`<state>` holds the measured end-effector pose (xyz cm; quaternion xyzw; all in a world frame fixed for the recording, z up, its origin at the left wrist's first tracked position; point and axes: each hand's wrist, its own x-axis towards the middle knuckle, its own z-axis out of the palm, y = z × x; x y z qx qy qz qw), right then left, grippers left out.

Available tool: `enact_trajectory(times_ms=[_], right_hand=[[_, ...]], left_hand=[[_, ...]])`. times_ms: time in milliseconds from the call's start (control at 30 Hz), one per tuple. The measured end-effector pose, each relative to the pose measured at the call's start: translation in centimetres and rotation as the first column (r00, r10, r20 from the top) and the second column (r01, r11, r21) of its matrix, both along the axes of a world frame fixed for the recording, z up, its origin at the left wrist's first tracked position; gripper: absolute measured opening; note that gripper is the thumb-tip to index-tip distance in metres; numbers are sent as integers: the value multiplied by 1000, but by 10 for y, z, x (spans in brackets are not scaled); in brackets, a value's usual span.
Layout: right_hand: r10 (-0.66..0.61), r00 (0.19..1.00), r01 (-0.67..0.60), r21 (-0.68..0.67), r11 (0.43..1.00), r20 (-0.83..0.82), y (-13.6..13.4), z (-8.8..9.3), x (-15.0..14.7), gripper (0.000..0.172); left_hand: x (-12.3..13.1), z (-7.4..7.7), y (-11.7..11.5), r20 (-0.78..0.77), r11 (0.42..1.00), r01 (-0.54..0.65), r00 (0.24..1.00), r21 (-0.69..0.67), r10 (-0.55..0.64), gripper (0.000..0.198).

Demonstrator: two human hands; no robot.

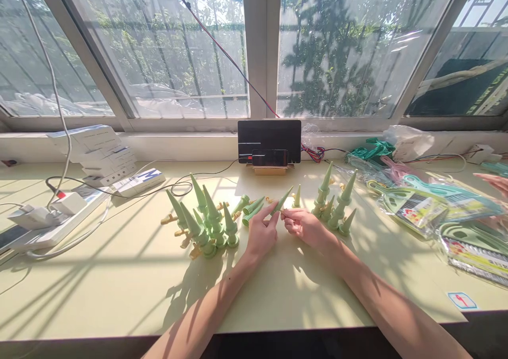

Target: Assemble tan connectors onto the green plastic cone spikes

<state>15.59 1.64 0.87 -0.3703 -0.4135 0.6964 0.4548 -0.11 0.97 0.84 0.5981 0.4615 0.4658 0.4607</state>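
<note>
My left hand is closed on a light green pointed cone, whose tip slants up to the right. Close beside it, my right hand is pinched at a small tan piece, right by the cone's lower end. Fingers partly cover both pieces. Left of my hands stands a cluster of green cone-topped pieces with tan knobs on their sides. A smaller cluster of them is on the right. Loose green cones lie just behind my left hand, and a short cone piece stands behind my right.
A black tablet with a phone in front stands by the window. White boxes and a power strip are on the left. Bagged brush-and-dustpan sets lie right, near another person's hand.
</note>
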Motion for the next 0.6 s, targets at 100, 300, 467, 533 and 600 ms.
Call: enact_trajectory(times_ms=[100, 300, 467, 533, 600], right_hand=[[33, 990, -51, -129, 990, -137, 3, -1, 3, 29], [51, 985, -72, -120, 990, -166, 3, -1, 3, 29], [31, 988, -48, -116, 992, -149, 1, 0, 3, 32], [24, 989, -42, -120, 992, -148, 1, 0, 3, 33], [25, 989, -39, -100, 994, -143, 1, 0, 3, 33]], left_hand=[[0, -1, 1, 14, 1000, 7, 1000, -1, -7, 49], [1, 1, 0, 22, 1000, 6, 1000, -3, -6, 48], [1, 0, -2, -6, 1000, 7, 1000, -13, -7, 53], [0, 0, -2, -16, 1000, 8, 1000, -9, -8, 54], [1, 0, -2, -23, 1000, 2, 1000, -5, -2, 54]])
